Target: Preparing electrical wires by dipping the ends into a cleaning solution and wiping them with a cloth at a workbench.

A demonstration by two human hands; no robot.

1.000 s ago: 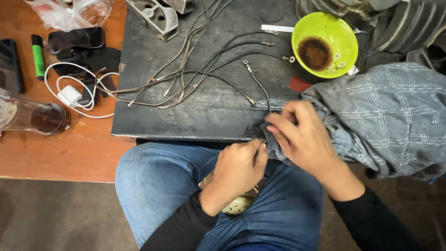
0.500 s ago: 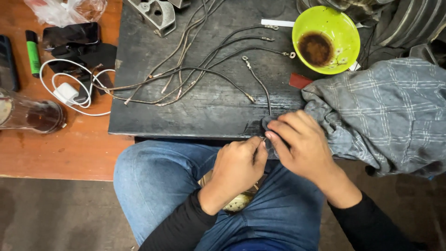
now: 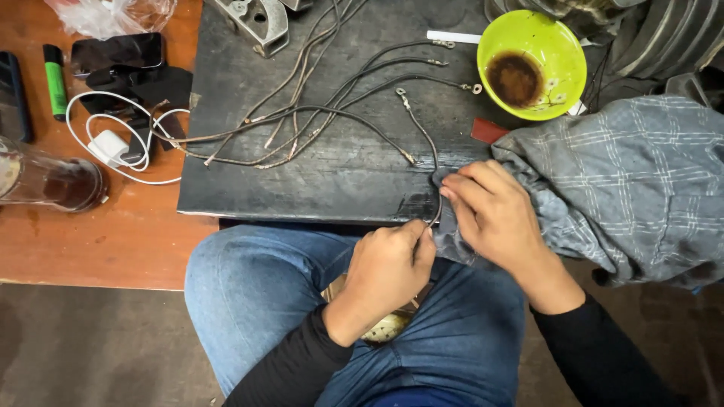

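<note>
Two hands wiping a thin dark wire with a grey cloth at the desk edge

At lower centre the left hand (image 3: 388, 264) fingers are pinched together on the thin dark wire (image 3: 433, 169); the right hand (image 3: 494, 215) fingers clamp the grey checked cloth (image 3: 633, 181) around it. Judged: wiping is in hand, calling for a steady pull through the cloth. Beyond lie the dark metal desk (image 3: 249, 188), a bundle of loose wires (image 3: 317, 113) and, upper right, a green bowl (image 3: 569, 64).

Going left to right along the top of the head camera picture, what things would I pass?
Green marker → black phone → white charger and cable → metal bracket → bundle of dark wires → green bowl → grey checked cloth.
</note>
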